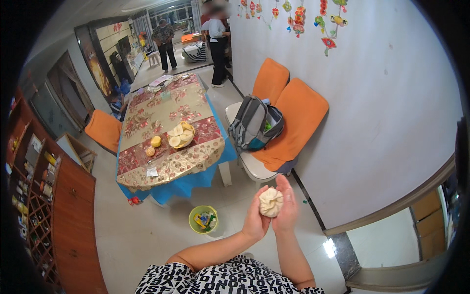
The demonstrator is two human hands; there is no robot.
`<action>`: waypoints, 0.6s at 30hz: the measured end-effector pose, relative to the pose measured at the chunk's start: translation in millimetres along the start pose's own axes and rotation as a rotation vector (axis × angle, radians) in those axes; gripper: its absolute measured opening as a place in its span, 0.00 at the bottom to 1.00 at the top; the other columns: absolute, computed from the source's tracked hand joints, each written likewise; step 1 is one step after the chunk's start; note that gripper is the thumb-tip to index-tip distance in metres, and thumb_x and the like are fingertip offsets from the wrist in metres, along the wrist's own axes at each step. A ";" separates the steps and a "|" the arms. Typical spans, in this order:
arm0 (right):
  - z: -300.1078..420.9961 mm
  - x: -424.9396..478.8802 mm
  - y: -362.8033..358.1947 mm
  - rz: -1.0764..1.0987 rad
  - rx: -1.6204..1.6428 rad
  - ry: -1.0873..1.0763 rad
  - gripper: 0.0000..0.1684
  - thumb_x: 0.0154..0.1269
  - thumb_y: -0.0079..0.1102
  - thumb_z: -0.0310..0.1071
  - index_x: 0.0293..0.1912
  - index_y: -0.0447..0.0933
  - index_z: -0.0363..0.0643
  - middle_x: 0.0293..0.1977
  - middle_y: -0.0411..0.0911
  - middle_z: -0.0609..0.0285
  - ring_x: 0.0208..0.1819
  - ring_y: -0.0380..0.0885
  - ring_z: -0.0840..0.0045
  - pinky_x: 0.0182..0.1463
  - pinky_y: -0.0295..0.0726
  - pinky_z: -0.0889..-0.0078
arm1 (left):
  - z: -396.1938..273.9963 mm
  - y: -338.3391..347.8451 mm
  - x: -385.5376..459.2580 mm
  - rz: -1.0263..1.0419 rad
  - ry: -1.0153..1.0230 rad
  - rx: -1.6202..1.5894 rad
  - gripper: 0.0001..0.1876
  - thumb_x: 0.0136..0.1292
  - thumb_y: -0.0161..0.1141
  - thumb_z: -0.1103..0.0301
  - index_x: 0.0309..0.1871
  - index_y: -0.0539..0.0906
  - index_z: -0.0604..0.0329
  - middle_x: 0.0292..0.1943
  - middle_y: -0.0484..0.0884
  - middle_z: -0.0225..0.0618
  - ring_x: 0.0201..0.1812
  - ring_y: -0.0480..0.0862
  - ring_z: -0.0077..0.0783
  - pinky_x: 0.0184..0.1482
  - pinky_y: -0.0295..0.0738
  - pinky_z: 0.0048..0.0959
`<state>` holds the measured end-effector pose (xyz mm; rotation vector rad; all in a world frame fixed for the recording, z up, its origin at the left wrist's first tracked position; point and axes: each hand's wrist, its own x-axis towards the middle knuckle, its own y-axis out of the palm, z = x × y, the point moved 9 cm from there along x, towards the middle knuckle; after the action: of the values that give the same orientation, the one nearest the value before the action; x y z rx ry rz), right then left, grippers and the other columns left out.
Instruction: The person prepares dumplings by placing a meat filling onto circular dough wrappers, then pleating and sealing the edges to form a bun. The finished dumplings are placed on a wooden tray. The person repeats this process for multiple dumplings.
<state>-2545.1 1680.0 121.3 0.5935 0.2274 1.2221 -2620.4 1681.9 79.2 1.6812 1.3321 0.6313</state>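
A pale, round bun with a pleated, gathered top [271, 203] is cupped between both hands, above the tiled floor. My left hand [256, 217] supports it from the left, with the palm against its side. On the other side my right hand [287, 209] holds it, fingers raised beside the dough. The underside of the bun is hidden by the palms.
Ahead on the left is a dining table with a floral cover [161, 117], bearing a yellow basket of buns [192, 139]. A green waste bin [191, 223] stands on the floor. An orange-covered chair [308, 106] holds a grey backpack [249, 121]. Several people are farther back.
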 end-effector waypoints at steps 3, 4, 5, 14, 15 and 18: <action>12.4 -4.7 10.6 0.129 -0.054 -0.070 0.25 0.68 0.42 0.33 0.62 0.59 0.31 0.62 0.61 0.51 0.63 0.60 0.71 0.66 0.56 0.68 | -3.9 -3.7 3.9 -0.025 -0.122 -0.236 0.23 0.70 0.35 0.46 0.59 0.66 0.49 0.57 0.71 0.39 0.58 0.71 0.41 0.62 0.64 0.44; 18.2 -6.5 9.6 0.128 -0.041 -0.125 0.25 0.67 0.43 0.31 0.62 0.59 0.32 0.62 0.61 0.51 0.63 0.60 0.71 0.65 0.56 0.68 | -3.5 -6.3 3.9 -0.042 -0.176 -0.301 0.23 0.70 0.35 0.46 0.59 0.66 0.48 0.57 0.70 0.39 0.58 0.71 0.42 0.62 0.64 0.45; 24.1 -8.2 9.6 0.128 -0.027 -0.179 0.25 0.67 0.43 0.30 0.62 0.60 0.32 0.63 0.60 0.51 0.63 0.60 0.72 0.65 0.56 0.68 | -3.5 -9.2 2.2 -0.057 -0.231 -0.365 0.22 0.69 0.36 0.47 0.58 0.66 0.47 0.57 0.70 0.39 0.58 0.71 0.44 0.61 0.64 0.46; -63.7 -75.1 -81.1 0.357 -1.202 0.102 0.19 0.56 0.59 0.32 0.48 0.73 0.35 0.49 0.73 0.45 0.45 0.77 0.65 0.50 0.73 0.69 | -74.1 -112.1 -29.4 -0.114 -0.231 -0.424 0.19 0.66 0.43 0.48 0.53 0.72 0.46 0.55 0.73 0.38 0.56 0.73 0.47 0.57 0.69 0.49; -69.6 -90.8 -67.5 0.478 -1.409 -0.067 0.25 0.56 0.60 0.33 0.53 0.69 0.36 0.52 0.71 0.44 0.46 0.76 0.65 0.52 0.72 0.68 | -87.0 -125.1 -32.8 -0.122 -0.214 -0.434 0.19 0.66 0.43 0.48 0.53 0.73 0.47 0.54 0.73 0.38 0.56 0.73 0.47 0.56 0.70 0.49; -104.2 -109.6 -37.3 0.571 -1.537 -0.097 0.37 0.54 0.62 0.38 0.62 0.60 0.41 0.58 0.65 0.45 0.51 0.73 0.63 0.55 0.71 0.63 | -126.6 -155.3 -32.2 -0.131 -0.186 -0.481 0.19 0.67 0.43 0.49 0.52 0.73 0.47 0.53 0.74 0.38 0.55 0.73 0.46 0.55 0.70 0.48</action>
<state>-2601.3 1602.0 -1.3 -0.6827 -0.9784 1.5005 -2810.7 1698.6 11.0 1.2209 1.0464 0.6405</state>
